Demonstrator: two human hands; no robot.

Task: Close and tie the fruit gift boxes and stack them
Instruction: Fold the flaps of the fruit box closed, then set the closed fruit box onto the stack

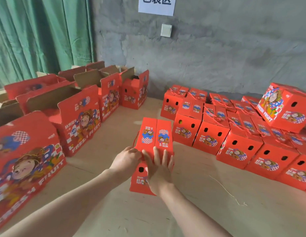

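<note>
A closed red fruit gift box point(154, 134) stands on the floor in the middle of the view, its two top flaps folded together. My right hand point(159, 170) lies flat against its near end with straight, spread fingers. My left hand point(127, 159) curls its fingers at the box's near left top edge, where a red cord point(135, 140) hangs down the left side. Whether it pinches the cord I cannot make out.
Closed, tied red boxes point(237, 134) are packed in rows at the right, one box point(285, 106) tilted on top of them. Open boxes point(77, 115) with raised flaps line the left. A loose string point(227, 192) lies on the cardboard floor. A grey wall stands behind.
</note>
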